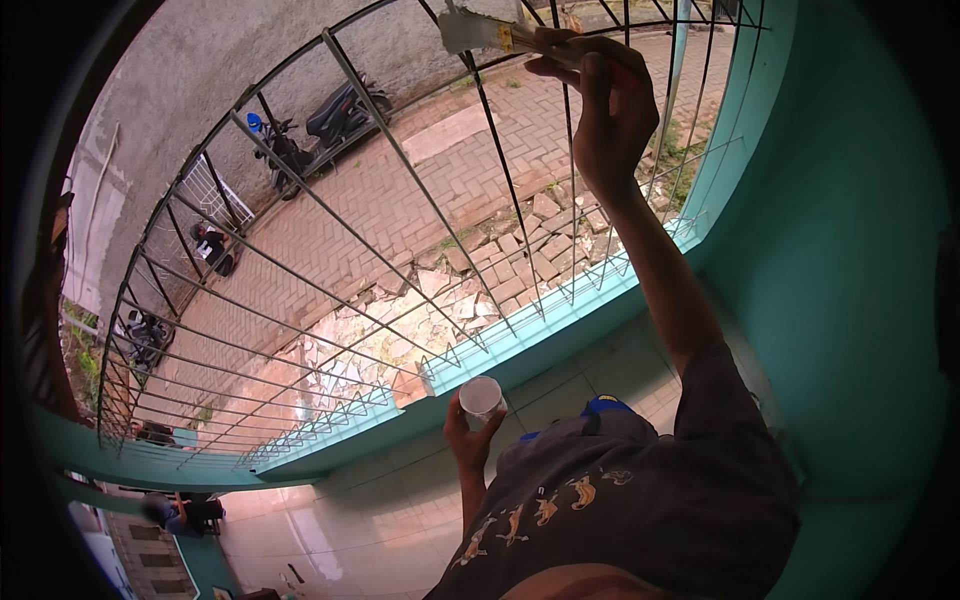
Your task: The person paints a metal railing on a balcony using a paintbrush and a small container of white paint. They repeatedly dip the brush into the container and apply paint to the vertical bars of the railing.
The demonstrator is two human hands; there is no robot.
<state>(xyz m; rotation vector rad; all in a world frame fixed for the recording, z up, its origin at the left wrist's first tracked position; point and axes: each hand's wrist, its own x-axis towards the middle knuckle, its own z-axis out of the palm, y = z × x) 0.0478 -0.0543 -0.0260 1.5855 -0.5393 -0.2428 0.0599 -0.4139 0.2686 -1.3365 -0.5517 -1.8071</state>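
Observation:
My right hand (612, 110) is raised at the top of the view, its fingers closed around the handle of a flat paintbrush (468, 33). The brush's wide, greyish bristles point left, against the upper part of a dark metal window grille (410, 160); whether they touch a bar I cannot tell. Lower down, near my body, my left hand (468, 436) grips a small white cup (482, 397) from the side. The cup is held upright with its round opening facing up. Its contents look pale and are hard to make out.
A turquoise sill (520, 345) runs below the grille, joining a turquoise wall (850, 300) on the right. Tiled floor (360, 520) lies underneath. Beyond the bars are broken bricks (525, 250), a paved lane, a parked motorbike (345, 115) and a crouching person (213, 248).

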